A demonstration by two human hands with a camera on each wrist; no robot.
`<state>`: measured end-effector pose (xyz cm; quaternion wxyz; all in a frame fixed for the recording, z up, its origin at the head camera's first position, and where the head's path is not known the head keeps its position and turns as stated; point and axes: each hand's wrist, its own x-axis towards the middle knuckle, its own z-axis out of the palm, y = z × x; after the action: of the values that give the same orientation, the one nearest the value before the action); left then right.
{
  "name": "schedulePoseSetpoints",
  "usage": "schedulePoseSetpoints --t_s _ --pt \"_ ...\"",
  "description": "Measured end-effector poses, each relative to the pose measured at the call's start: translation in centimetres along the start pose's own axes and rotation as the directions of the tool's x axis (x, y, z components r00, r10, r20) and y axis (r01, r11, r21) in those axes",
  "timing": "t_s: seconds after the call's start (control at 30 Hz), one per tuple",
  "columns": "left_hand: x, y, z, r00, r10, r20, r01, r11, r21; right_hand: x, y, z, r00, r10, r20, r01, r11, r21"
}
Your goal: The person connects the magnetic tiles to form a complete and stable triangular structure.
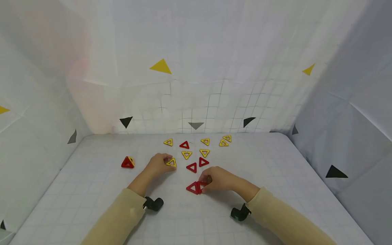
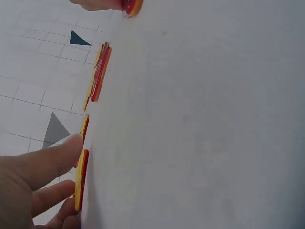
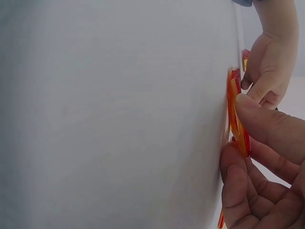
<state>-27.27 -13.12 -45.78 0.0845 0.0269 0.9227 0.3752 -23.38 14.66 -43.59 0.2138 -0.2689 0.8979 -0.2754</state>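
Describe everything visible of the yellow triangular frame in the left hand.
The yellow triangular frame is a thin, hollow triangle, glossy and plastic-looking. The left wrist view catches it edge-on, with red along its side toward the white tabletop. In the head view it seems roughly flat, one corner pointing left. The left hand holds it by its edges between thumb and fingers. Whether it also touches the tabletop is unclear.

Your sleeved forearms (image 1: 117,217) reach forward, slanting in toward each other. Your left hand (image 1: 158,164) sits slightly farther out, thumb and fingers bent in a pinch. Your right hand (image 1: 219,178) is nearer you, its fingers curled, also pinching.
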Motion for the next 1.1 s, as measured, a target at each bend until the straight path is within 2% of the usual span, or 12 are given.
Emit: schedulePoseSetpoints --t_s 0.27,0.43,0.87,1.1 --pt "0.8 0.2 0.1 1.000 0.002 -0.002 -0.001 0.997 0.079 0.1 0.1 -0.1 1.000 0.010 0.000 -0.010 1.000 -0.014" --pt "0.9 0.4 0.1 1.000 -0.010 -0.002 0.010 0.996 0.089 0.2 0.1 -0.1 1.000 0.015 -0.002 -0.015 1.000 -0.010" --pt "0.3 1.0 0.5 0.999 0.029 -0.038 -0.025 0.994 0.107 0.1 0.2 0.1 1.000 0.022 -0.004 -0.022 1.000 -0.006" --pt "-0.4 1.5 0.4 0.999 0.021 -0.036 -0.018 0.996 0.092 0.2 0.2 0.1 1.000 0.026 -0.002 -0.026 1.000 -0.004"
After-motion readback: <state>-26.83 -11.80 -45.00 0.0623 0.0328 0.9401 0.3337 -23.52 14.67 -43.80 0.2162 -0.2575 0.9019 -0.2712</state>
